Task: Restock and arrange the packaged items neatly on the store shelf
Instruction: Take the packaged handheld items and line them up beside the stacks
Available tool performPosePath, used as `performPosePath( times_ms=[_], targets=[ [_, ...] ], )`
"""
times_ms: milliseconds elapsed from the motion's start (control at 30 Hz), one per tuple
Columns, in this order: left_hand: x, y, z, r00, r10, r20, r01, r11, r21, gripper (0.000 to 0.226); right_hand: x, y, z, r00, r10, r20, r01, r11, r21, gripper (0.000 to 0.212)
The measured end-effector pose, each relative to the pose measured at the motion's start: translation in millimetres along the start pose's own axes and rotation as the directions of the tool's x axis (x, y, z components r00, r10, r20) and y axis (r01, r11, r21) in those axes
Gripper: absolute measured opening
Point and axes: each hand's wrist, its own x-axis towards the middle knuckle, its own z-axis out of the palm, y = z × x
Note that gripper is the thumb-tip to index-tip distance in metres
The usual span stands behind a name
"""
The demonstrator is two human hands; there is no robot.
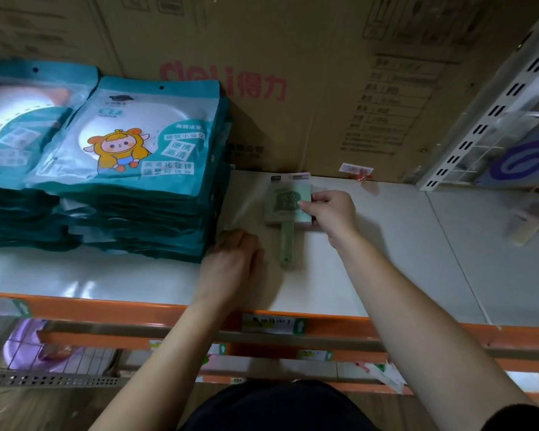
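1. Head view, containers: two stacks of flat teal pouches sit on the white shelf [386, 259]. The right mirror pouch stack [137, 135] is printed "MIRROR" with a cartoon figure, and a round white disc shows through its window.
2. Green hand mirror pack [288, 206] lies flat mid-shelf, just right of that stack, handle toward the orange front rail [417, 332]. It has a square green head, a slim handle and a glossy clear sleeve around it.
3. Right hand [330, 213]: thumb and fingers pinch the pack's right edge.
4. Left hand [231, 259]: rests on the shelf at the foot of the stack, back up, fingers tucked out of sight. Can't tell if it holds anything.
5. Hard to read: the left pouch stack [19, 129] is blurred and cut by the frame edge. A cream-handled item [529, 234] at far right is smeared.
6. Cardboard carton [293, 88] with red "deli" print forms the back wall. A slotted white metal upright [479, 129] stands to the right.
7. Paper price labels [271, 325] sit on the rail.
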Motion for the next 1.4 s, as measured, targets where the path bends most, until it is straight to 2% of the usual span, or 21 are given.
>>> performPosePath(
  times_ms=[33, 133, 200, 333, 500, 700, 800, 867, 967, 1067, 1200, 1400],
  targets=[
    [-0.3, -0.4, 0.6, 1.0, 0.002, -0.003, -0.002, 1.0, 0.002, 0.027, 0.9, -0.4, 0.6, 1.0, -0.004, -0.003, 0.004, 1.0, -0.021, 0.011],
    [-0.3, -1.5, 2.7, 1.0, 0.011, -0.028, -0.011, 1.0, 0.008, 0.026, 2.9, -1.3, 3.2, 0.997, -0.068, -0.047, 0.061, 0.989, -0.135, 0.021],
    [0.3, -1.7, 3.4, 0.999, 0.014, -0.036, -0.014, 1.0, -0.002, 0.026, 4.5, -0.5, 4.1, 0.992, -0.111, -0.061, 0.095, 0.972, -0.216, 0.012],
    [0.2, -1.9, 3.4, 0.999, 0.023, -0.046, -0.024, 1.0, -0.017, 0.025, 6.0, 1.2, 5.6, 0.987, -0.146, -0.073, 0.121, 0.955, -0.272, 0.023],
    [0.4, -1.9, 2.6, 0.999, 0.017, -0.037, -0.018, 1.0, -0.023, 0.026, 5.4, 3.8, 6.8, 0.979, -0.185, -0.082, 0.148, 0.93, -0.337, 0.022],
    [0.2, -1.5, 1.8, 0.999, 0.021, -0.027, -0.021, 0.999, -0.024, 0.025, -0.2, 4.8, 6.5, 0.968, -0.227, -0.11, 0.174, 0.916, -0.362, 0.024],
    [1.3, -0.8, 0.4, 0.998, 0.047, -0.042, -0.049, 0.998, -0.047, 0.023, -4.2, 5.9, 0.5, 0.976, -0.169, -0.134, 0.12, 0.943, -0.311, 0.03],
    [5.0, 1.9, -1.2, 0.998, 0.061, -0.026, -0.063, 0.995, -0.075, 0.025, -9.6, 10.3, -9.6, 0.982, -0.124, -0.143, 0.083, 0.961, -0.265, 0.022],
    [14.1, 14.7, -0.2, 0.994, 0.098, 0.043, -0.091, 0.986, -0.138, 0.029, -24.9, 21.2, -33.4, 0.979, -0.122, -0.165, 0.085, 0.973, -0.216, 0.01],
    [22.3, 41.1, 3.7, 0.986, 0.163, 0.038, -0.15, 0.963, -0.225, 0.03, -42.3, 33.8, -65.7, 0.963, -0.181, -0.2, 0.137, 0.967, -0.216, 0.013],
    [24.4, 93.5, 15.5, 0.953, 0.303, -0.022, -0.304, 0.947, -0.109, 0.032, -67.1, 54.6, -125.4, 0.936, -0.203, -0.286, 0.156, 0.972, -0.178, 0.015],
    [7.5, 208.8, 51.0, 0.897, 0.44, -0.039, -0.441, 0.889, -0.126, 0.029, -105.3, 94.5, -245.0, 0.875, -0.242, -0.419, 0.148, 0.959, -0.243, 0.016]
  ],
)
